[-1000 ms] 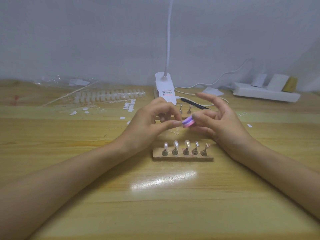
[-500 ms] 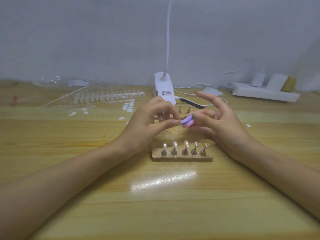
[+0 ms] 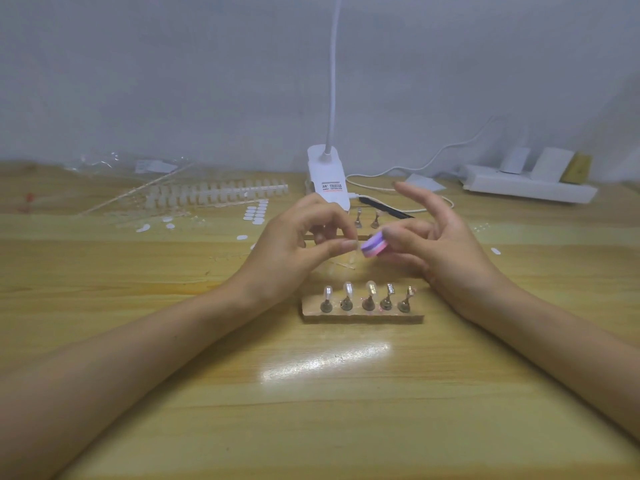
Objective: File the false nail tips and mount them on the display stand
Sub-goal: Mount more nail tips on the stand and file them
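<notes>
My left hand (image 3: 294,251) pinches a clear false nail tip (image 3: 353,252) between thumb and forefinger above the table. My right hand (image 3: 440,244) pinches a small pink and purple buffer block (image 3: 374,247), whose end touches the tip. Just below the hands sits the wooden display stand (image 3: 363,315) with a row of metal holders; three on the left carry clear tips (image 3: 348,289) and the two on the right are bare. A second stand (image 3: 367,221) with two holders is partly hidden behind my hands.
Strips of unused nail tips (image 3: 214,194) and loose white adhesive tabs (image 3: 256,211) lie at the back left. A white clip lamp (image 3: 327,178), its cable, a black pen (image 3: 384,207) and a white power strip (image 3: 530,187) stand along the back.
The hands stay together at the same spot; the block shifts only slightly against the tip. The stand has not moved.
</notes>
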